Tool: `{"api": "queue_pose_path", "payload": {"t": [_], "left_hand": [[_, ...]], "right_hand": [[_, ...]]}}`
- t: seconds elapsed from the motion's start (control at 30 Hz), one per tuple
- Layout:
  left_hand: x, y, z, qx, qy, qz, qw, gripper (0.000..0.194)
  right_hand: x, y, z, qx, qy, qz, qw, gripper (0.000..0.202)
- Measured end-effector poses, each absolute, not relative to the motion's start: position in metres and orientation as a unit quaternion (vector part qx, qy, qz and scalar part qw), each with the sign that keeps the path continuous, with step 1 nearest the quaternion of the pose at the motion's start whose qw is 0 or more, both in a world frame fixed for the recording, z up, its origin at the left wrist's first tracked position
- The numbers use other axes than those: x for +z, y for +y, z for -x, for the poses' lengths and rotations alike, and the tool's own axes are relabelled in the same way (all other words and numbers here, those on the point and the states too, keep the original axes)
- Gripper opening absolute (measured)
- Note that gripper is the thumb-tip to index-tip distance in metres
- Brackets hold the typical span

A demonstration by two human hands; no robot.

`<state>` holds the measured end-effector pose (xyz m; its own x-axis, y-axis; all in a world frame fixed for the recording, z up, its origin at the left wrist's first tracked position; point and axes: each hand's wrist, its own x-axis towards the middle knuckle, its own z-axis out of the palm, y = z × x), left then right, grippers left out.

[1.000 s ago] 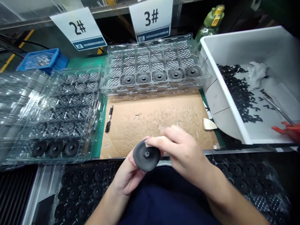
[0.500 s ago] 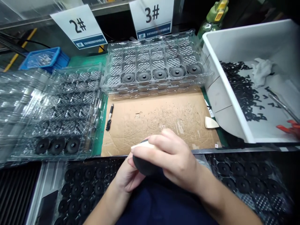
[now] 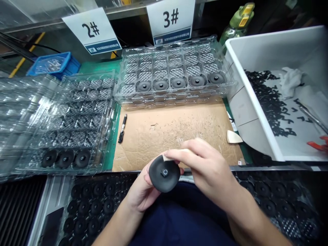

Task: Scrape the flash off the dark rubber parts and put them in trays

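My left hand (image 3: pixel 142 191) is closed around the edge of a black round disc (image 3: pixel 164 182) with a metal hub in its middle. The disc is tilted, its hub side facing me, above the front edge of the cardboard (image 3: pixel 143 147). Between the fingers of my right hand (image 3: pixel 205 167) is a small off-white flat piece (image 3: pixel 167 158), mostly covered. It touches the disc's upper rim. Similar black discs (image 3: pixel 178 82) sit in the clear plastic tray (image 3: pixel 128 99) behind the cardboard, and three more are in the left tray (image 3: pixel 98 143).
A pen (image 3: pixel 122 128) and a cream wedge-shaped piece (image 3: pixel 233 137) lie on the cardboard. At right stands a white bin (image 3: pixel 258 112) holding black scraps, a white glove (image 3: pixel 290 82) and a red-handled tool (image 3: pixel 317 146). A blue basket (image 3: pixel 69 66) and green bottle (image 3: pixel 238 22) stand behind.
The disc has turned so its hub side shows to me. My right hand has moved right and off the disc's face, with the off-white piece now at the upper rim.
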<state>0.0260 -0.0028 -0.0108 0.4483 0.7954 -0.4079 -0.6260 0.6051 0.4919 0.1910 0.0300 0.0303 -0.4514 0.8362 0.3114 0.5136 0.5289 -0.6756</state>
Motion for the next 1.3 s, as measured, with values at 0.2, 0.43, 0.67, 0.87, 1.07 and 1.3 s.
{"api": "queue_pose_path", "payload": {"t": [0.2,0.43,0.67,0.87,1.07,1.3], "left_hand": [[-0.012,-0.002,-0.024,0.435,0.273,-0.123,0.849,0.053],[-0.009,0.000,-0.016,0.433,0.221,-0.095,0.869,0.055],[-0.015,0.001,-0.011,0.427,0.209,-0.078,0.876,0.060],[-0.018,-0.001,-0.011,0.453,0.221,-0.067,0.861,0.055],[-0.015,-0.004,-0.012,0.483,0.251,-0.062,0.837,0.053],[-0.014,-0.004,-0.017,0.490,0.305,-0.078,0.813,0.052]], "right_hand": [[0.026,0.033,-0.192,0.280,-0.806,0.356,0.380,0.030],[-0.049,0.035,-0.232,0.347,-0.696,0.577,0.250,0.025],[-0.103,0.002,-0.225,0.217,-0.703,0.639,0.226,0.041],[-0.103,0.024,-0.215,0.177,-0.713,0.641,0.225,0.034],[-0.109,0.044,-0.222,0.168,-0.701,0.636,0.276,0.031],[-0.039,0.040,-0.214,0.213,-0.694,0.611,0.316,0.026]]}}
